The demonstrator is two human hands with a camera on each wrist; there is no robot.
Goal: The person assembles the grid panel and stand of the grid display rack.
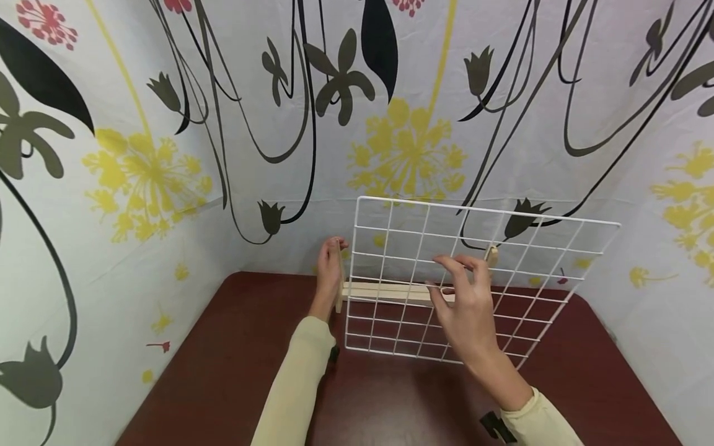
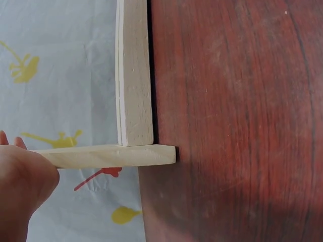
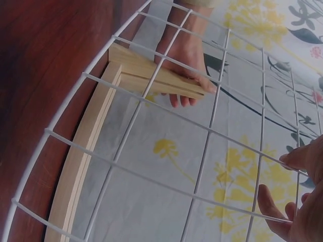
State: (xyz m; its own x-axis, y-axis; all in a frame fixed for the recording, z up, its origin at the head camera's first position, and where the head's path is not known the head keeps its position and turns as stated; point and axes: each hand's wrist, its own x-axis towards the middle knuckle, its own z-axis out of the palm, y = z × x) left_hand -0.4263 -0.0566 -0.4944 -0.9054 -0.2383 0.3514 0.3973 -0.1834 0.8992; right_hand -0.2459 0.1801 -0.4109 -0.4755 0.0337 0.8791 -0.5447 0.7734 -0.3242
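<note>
A white wire grid panel (image 1: 485, 210) stands tilted in front of a pale wooden stand. My right hand (image 1: 471, 310) holds the panel near its middle, thumb and fingers bent around its wires; in the right wrist view those fingertips (image 3: 298, 157) show at the right edge. The stand has a long bar (image 2: 137, 75) low along the table's back edge and an upright end piece (image 2: 116, 157) at its left. My left hand (image 1: 330, 272) grips that end piece by its upper part. Another wooden tip (image 1: 491, 255) shows behind the panel, beside my right hand.
The dark red-brown table (image 1: 234, 371) has rounded back corners. White cloth (image 1: 223, 186) with printed flowers and stems hangs around its back and sides. A black strap piece (image 1: 496, 427) shows by the right sleeve.
</note>
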